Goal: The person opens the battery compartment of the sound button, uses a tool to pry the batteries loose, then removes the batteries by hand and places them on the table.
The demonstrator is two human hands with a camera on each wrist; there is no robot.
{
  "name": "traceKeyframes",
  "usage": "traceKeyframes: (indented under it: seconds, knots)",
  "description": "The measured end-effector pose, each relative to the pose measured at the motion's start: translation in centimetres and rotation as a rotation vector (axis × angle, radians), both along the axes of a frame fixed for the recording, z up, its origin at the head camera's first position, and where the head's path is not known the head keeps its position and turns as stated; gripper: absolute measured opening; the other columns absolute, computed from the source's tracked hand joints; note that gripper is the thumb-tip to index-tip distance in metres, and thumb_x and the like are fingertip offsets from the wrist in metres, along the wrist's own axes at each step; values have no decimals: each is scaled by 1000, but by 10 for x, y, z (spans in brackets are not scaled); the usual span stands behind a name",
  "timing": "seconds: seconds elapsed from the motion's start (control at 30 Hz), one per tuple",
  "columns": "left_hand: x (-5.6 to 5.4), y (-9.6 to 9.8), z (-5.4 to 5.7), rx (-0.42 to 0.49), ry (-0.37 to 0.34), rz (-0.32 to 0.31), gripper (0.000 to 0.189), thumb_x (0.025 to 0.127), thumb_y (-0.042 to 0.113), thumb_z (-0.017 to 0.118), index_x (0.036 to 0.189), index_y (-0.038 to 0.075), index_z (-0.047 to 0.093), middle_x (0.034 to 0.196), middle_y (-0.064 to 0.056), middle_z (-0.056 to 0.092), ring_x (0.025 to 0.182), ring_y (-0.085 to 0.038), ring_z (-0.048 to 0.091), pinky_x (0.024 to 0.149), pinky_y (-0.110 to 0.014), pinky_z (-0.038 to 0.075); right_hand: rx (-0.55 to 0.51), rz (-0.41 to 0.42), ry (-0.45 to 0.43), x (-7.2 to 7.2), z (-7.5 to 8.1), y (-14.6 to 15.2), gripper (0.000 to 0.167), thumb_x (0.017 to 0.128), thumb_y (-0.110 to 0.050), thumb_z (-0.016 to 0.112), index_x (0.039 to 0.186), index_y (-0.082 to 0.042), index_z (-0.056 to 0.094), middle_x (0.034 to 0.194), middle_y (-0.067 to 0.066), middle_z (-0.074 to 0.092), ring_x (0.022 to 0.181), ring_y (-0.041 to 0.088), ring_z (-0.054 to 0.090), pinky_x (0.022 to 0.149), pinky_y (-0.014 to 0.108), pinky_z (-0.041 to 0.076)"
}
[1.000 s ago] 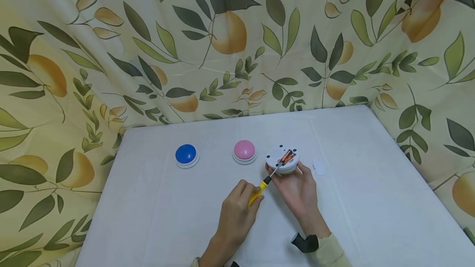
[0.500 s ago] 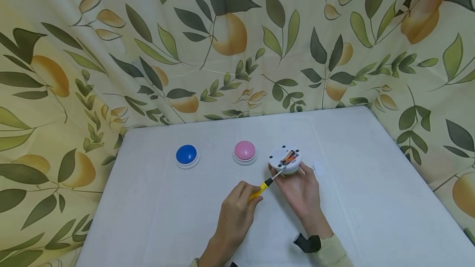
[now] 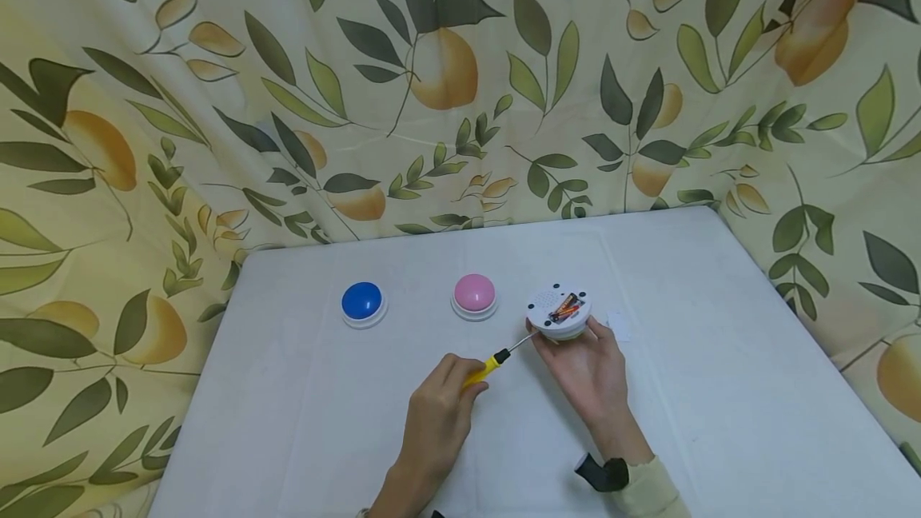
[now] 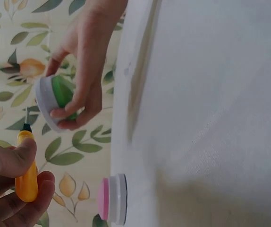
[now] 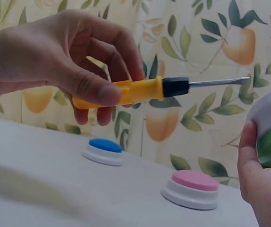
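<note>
Yellow is showing between curled fingers: the left hand point(image 3: 440, 414) is pinching a screwdriver point(image 3: 480, 372) by its handle, its thumb and fingers covering part of the grip. The metal shaft is pointing toward a round white device point(image 3: 545, 313), which is sitting in the right hand point(image 3: 588, 378), raised off the table point(image 3: 374, 414) and to the right of the pink button. In the head view the tip is seeming to meet the rim, but the right wrist view is showing a gap — just beside, then, not touching.

The right hand is holding the device from beneath, fingers and thumb curving around it; most of those fingers are hiding behind it in the head view. Batteries point(image 3: 567, 308) are lying exposed in its upturned base (their count is hard to make out). A green dome point(image 4: 61, 90) is facing down, partly covered by the fingers, and the right wrist view is cutting the device off at its edge.

A pink button point(image 3: 474, 294) and a blue button point(image 3: 361, 301) are standing on the table, apart from each other. Near the right hand, a pale scrap point(image 3: 618, 326) is almost blending into the white surface — what it is, I cannot tell.
</note>
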State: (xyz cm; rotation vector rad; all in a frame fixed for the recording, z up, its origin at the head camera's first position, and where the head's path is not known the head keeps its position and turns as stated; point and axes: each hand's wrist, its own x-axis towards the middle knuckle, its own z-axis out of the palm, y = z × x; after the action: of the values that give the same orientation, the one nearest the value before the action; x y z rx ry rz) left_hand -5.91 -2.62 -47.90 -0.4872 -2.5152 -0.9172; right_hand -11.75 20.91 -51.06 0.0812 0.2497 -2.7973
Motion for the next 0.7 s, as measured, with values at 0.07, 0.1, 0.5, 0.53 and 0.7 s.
traceKeyframes:
  seconds: [0.07, 0.1, 0.5, 0.53, 0.7]
  knots:
    - [-1, -4, -2, -4, 5, 12, 32, 78, 7, 90, 104, 13, 73, 95, 2, 70, 85, -8, 71, 78, -15, 60, -1, 0, 2, 0, 0, 2, 63, 113, -36, 35, 166, -44, 2, 173, 2, 0, 155, 38, 23, 125, 41, 36]
    - [-1, -6, -3, -7, 6, 18, 32, 78, 7, 90, 104, 13, 73, 95, 2, 70, 86, -8, 72, 78, -15, 60, 2, 1, 4, 0, 0, 3, 64, 113, -36, 34, 166, -44, 0, 172, 3, 3, 155, 38, 22, 125, 41, 36]
    - [-4, -32, -20, -109, -90, 52, 34, 80, 0, 87, 108, 16, 76, 100, 4, 67, 88, -8, 68, 81, -21, 61, -27, 3, 23, 1, -1, 9, 65, 113, -33, 32, 165, -48, -4, 170, 3, 3, 151, 39, 27, 126, 45, 34]
    - [-4, -33, -22, -113, -97, 56, 33, 79, -1, 87, 106, 16, 76, 99, 5, 67, 88, -8, 68, 80, -21, 61, -23, 4, 24, 1, -1, 9, 65, 113, -33, 32, 165, -47, -4, 170, 3, 1, 151, 38, 27, 125, 45, 34]
    - [-4, -40, -31, -136, -144, 70, 33, 79, -4, 86, 101, 17, 76, 98, 6, 66, 88, -8, 67, 80, -24, 62, 5, 21, 35, 1, -3, 11, 64, 113, -35, 30, 164, -47, -5, 171, 3, -6, 151, 40, 29, 124, 45, 37]
